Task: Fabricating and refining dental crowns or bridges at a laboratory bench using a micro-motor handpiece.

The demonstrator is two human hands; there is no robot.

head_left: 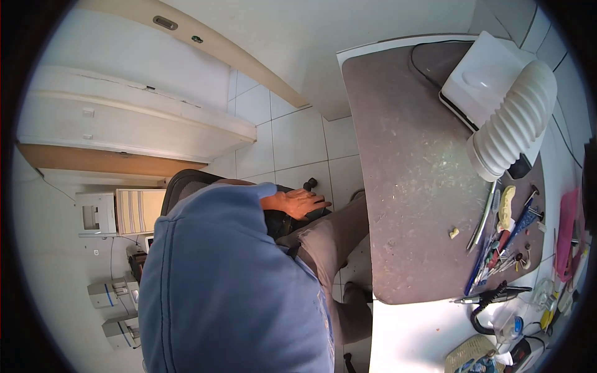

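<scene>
My left hand (301, 204) lies at the side of my lap, out of a blue sleeve (249, 196). Its fingers are stretched out, slightly apart and pointing toward the desk, with nothing visible in them. Beneath it is a dark surface, apparently part of the black chair (180, 186). My trousered legs (329, 239) reach toward the desk edge. The blue sweatshirt (230, 298) fills the lower middle of the picture. My right hand does not show.
On the desk a grey-brown mat (404, 186) bears a small yellowish piece (454, 233), a yellowish dental model (506, 208) and several hand tools (497, 248). A white ribbed hose (516, 118) arches beside a white box (476, 74). A corded handpiece (491, 297) lies nearby.
</scene>
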